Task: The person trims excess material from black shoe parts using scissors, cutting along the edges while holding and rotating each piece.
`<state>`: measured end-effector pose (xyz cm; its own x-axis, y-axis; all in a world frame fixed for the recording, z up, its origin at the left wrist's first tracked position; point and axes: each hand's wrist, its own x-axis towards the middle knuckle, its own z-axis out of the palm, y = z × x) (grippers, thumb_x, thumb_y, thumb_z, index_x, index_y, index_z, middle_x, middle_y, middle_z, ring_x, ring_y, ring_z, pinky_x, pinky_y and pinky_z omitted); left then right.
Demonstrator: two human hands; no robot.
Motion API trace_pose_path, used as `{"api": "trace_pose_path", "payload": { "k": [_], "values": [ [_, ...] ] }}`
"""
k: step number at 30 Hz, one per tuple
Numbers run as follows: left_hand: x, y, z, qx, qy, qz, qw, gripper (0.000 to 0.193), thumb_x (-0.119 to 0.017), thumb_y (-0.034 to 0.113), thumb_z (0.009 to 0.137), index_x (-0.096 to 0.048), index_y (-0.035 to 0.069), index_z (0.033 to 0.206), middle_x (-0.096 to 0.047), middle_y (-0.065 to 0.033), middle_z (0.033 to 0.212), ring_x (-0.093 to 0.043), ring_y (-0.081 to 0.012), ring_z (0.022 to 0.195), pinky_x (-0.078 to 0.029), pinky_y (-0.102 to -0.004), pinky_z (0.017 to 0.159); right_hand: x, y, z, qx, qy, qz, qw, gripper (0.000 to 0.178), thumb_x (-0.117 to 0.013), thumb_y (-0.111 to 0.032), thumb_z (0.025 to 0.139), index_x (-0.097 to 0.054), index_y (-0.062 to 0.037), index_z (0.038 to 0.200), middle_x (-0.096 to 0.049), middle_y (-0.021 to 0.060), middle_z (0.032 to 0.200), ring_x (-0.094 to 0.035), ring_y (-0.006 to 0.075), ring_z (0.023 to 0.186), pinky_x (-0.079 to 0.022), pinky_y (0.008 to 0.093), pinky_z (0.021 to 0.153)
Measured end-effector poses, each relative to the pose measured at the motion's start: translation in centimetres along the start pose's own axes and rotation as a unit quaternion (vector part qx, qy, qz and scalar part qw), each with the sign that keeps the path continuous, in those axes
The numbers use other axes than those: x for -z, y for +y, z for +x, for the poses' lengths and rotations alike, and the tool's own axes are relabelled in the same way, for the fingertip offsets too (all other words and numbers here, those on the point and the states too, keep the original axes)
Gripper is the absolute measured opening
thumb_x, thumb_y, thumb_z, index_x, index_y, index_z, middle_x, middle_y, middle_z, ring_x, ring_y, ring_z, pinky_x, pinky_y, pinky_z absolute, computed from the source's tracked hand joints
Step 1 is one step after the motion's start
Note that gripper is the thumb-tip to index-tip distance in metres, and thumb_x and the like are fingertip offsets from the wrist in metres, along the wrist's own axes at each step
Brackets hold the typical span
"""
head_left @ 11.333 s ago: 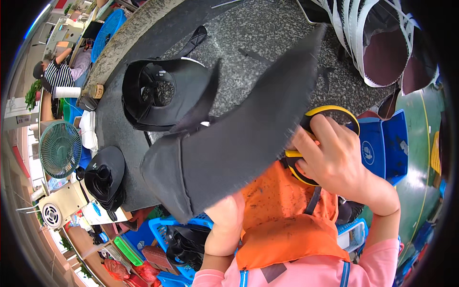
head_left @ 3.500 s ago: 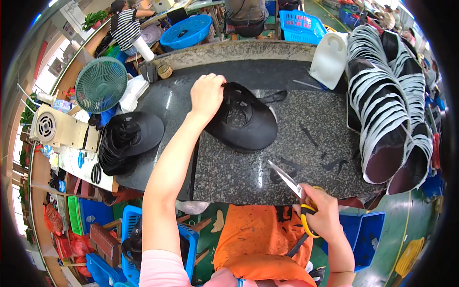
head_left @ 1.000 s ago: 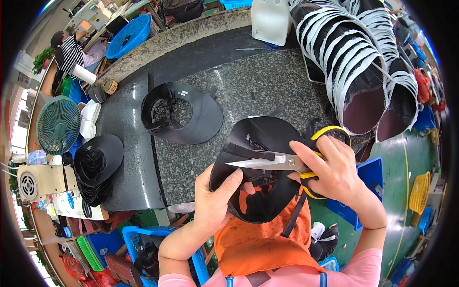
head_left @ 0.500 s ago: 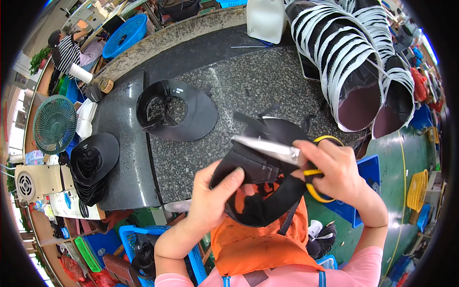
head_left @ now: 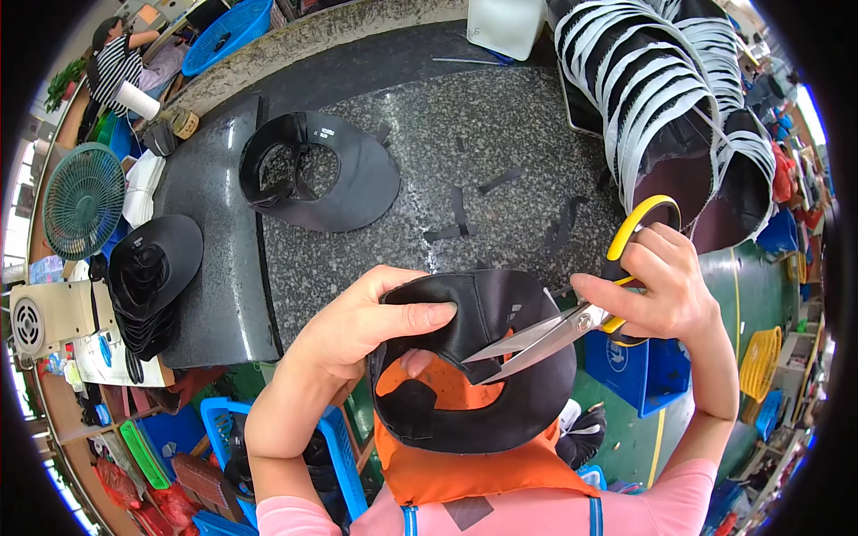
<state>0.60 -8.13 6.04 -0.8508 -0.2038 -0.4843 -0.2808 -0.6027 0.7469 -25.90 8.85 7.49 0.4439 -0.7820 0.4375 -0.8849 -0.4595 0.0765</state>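
Observation:
A black visor hat (head_left: 536, 393) is held over my lap by my left hand (head_left: 366, 326), thumb on top and fingers beneath its band. My right hand (head_left: 657, 281) grips yellow-and-black scissors (head_left: 545, 344) by the handles. Their blades are parted, with a corner of black material at the hat's inner edge between the tips. Another black visor (head_left: 353, 192) lies on the speckled stone table (head_left: 340, 268). Cut black strips (head_left: 458, 210) are scattered beyond the hat. A stack of black visors (head_left: 156, 277) stands at the left.
Piles of black pieces with white zigzag edging (head_left: 635, 107) stand at the far right beside a white container (head_left: 506, 27). A green fan (head_left: 85, 201) is at the left. Blue crates (head_left: 639, 371) flank my lap. A person in a striped top (head_left: 116, 71) sits far left.
The hat has turned in my left hand, its brim now toward the right. The scissors have swung from lying across the hat, blades together, to parted blades at its inner edge.

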Motion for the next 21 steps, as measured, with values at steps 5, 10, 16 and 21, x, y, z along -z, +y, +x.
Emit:
{"api": "trace_pose_path", "payload": {
  "k": [5, 10, 16, 21],
  "values": [
    [0.2, -0.1, 0.2, 0.005, -0.011, 0.023, 1.000, 0.025, -0.073, 0.023, 0.086, -0.071, -0.001, 0.090, -0.067, -0.0060, 0.073, -0.055, -0.0103, 0.053, -0.043, -0.0237, 0.049, 0.2, 0.1, 0.4, 0.019, 0.000, -0.018, 1.000, 0.046, -0.070, -0.021, 0.056, -0.074, -0.0226, 0.101, -0.030, -0.0031, 0.067, -0.038, 0.0118, 0.054, -0.030, 0.0261, 0.046],
    [0.4, 0.0, 0.1, 0.015, -0.033, -0.007, 0.999, 0.025, -0.071, 0.023, 0.088, -0.070, -0.001, 0.092, -0.068, -0.0066, 0.075, -0.059, -0.0113, 0.055, -0.045, -0.0237, 0.049, 0.6, -0.3, 0.2, 0.050, 0.003, -0.021, 0.999, 0.048, -0.075, -0.019, 0.057, -0.071, -0.0173, 0.105, -0.027, -0.0027, 0.064, -0.038, 0.0135, 0.051, -0.025, 0.0284, 0.044],
    [0.5, -1.0, 0.3, -0.023, 0.049, -0.086, 0.995, 0.031, -0.062, 0.022, 0.094, -0.061, -0.005, 0.109, -0.069, -0.0138, 0.091, -0.070, -0.0217, 0.071, -0.059, -0.0313, 0.061, 1.1, -1.9, -0.9, -0.060, -0.024, -0.120, 0.991, 0.057, -0.069, -0.020, 0.055, -0.070, -0.0111, 0.111, -0.030, 0.0013, 0.066, -0.040, 0.0169, 0.053, -0.029, 0.0313, 0.046],
    [0.4, -1.7, 0.2, -0.061, 0.056, -0.115, 0.990, 0.031, -0.058, 0.017, 0.096, -0.054, -0.005, 0.117, -0.068, -0.0167, 0.095, -0.071, -0.0259, 0.073, -0.060, -0.0340, 0.064, 1.9, -2.6, -0.6, -0.077, -0.053, -0.109, 0.990, 0.055, -0.068, -0.023, 0.055, -0.071, -0.0126, 0.109, -0.034, 0.0028, 0.069, -0.043, 0.0196, 0.057, -0.033, 0.0326, 0.049]
  ]
}}
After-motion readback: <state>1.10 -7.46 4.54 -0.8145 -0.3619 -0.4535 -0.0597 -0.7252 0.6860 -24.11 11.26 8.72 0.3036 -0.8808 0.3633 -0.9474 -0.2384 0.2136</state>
